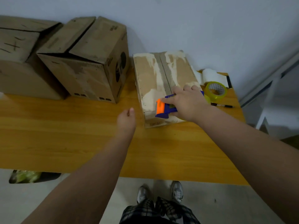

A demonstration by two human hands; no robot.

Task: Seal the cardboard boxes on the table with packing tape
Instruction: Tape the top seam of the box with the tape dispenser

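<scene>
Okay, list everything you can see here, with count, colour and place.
large brown cardboard boxes: two, brown, table's rear left.
small worn cardboard box: one, tan and pale, table's right.
blue and orange plastic tape dispenser: one, on the small box.
yellowish clear tape roll: one, right of that box.
white paper roll: one, behind the tape roll.
black pen: one, table's right edge.
orange-brown wooden table: one, centre.
dark floor bin: one, lower left.
grey shoes: two, floor.
left hand: one, above the table, empty.
right hand: one, gripping the dispenser.

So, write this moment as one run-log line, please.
right hand grips tape dispenser on small box | left hand holds nothing, over table | spare tape roll right of small box
</scene>
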